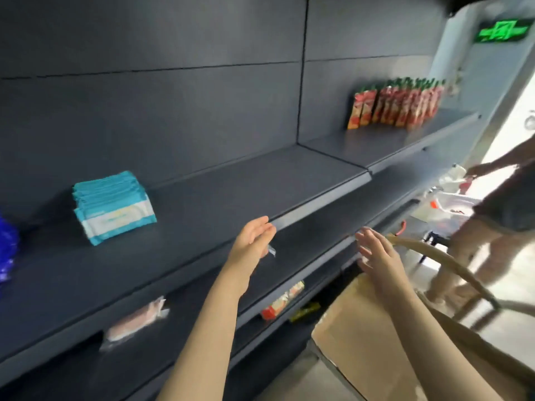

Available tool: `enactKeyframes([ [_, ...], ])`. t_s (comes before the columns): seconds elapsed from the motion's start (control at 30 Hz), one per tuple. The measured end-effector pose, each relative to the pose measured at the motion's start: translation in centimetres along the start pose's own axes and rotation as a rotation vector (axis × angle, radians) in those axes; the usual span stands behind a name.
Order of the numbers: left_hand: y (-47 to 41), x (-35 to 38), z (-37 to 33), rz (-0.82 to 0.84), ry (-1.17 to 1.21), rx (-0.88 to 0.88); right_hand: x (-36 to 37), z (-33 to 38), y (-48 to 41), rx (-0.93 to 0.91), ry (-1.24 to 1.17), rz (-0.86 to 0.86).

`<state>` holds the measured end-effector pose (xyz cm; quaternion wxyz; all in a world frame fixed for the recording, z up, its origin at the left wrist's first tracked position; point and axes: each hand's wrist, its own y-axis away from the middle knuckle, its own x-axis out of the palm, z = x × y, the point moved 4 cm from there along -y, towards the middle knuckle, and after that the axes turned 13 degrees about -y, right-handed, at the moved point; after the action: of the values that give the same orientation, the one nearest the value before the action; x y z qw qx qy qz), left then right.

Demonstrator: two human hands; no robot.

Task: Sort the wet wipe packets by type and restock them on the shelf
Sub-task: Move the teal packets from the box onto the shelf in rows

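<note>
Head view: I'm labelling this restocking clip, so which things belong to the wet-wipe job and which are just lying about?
Job: stack of teal wet wipe packets, dark shelf, left hand, right hand, probably the cardboard box.
Lying about: red pouches, red-yellow packet on the lower shelf, exit sign.

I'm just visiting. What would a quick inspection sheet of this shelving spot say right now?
Surface: dark grey metal shelf, several tiers.
Job's things: stack of teal-and-white wet wipe packets lying on the shelf, towards the left.
Clutter: blue crinkled plastic at the left edge; row of red-and-orange pouches upright in the next bay; pink packet and red-orange packet on lower tiers; brown cardboard box lower right.
Hands: left hand and right hand both with straight fingers, holding nothing, near the shelf's front edge.
Cables: nothing seen.
Surroundings: another person at right; green lit sign above.
</note>
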<state>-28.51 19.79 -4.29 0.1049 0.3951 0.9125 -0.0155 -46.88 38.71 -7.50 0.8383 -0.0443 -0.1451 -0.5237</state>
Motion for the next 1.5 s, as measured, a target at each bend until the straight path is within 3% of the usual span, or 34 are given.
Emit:
enactKeyframes([
  [0.3,4.1,22.1,6.2,0.319,-0.101,-0.208,-23.6,-3.8,7.5,0.173,-0.011,-0.393],
  [0.73,2.2,39.4,17.3,0.597,-0.279,-0.562,-41.4,-10.9,9.3,0.461,0.021,-0.699],
  [1.07,4.6,51.6,21.9,0.868,-0.509,-0.730,-52.1,-15.1,12.6,0.655,-0.159,-1.042],
  [1.23,6.6,57.4,22.8,0.990,-0.632,-0.745,-57.9,-15.5,12.8,0.726,-0.164,-1.045],
  [1.5,7.3,69.1,24.6,0.983,-0.726,-0.793,-69.8,-17.7,8.0,0.793,-0.110,-0.980],
])
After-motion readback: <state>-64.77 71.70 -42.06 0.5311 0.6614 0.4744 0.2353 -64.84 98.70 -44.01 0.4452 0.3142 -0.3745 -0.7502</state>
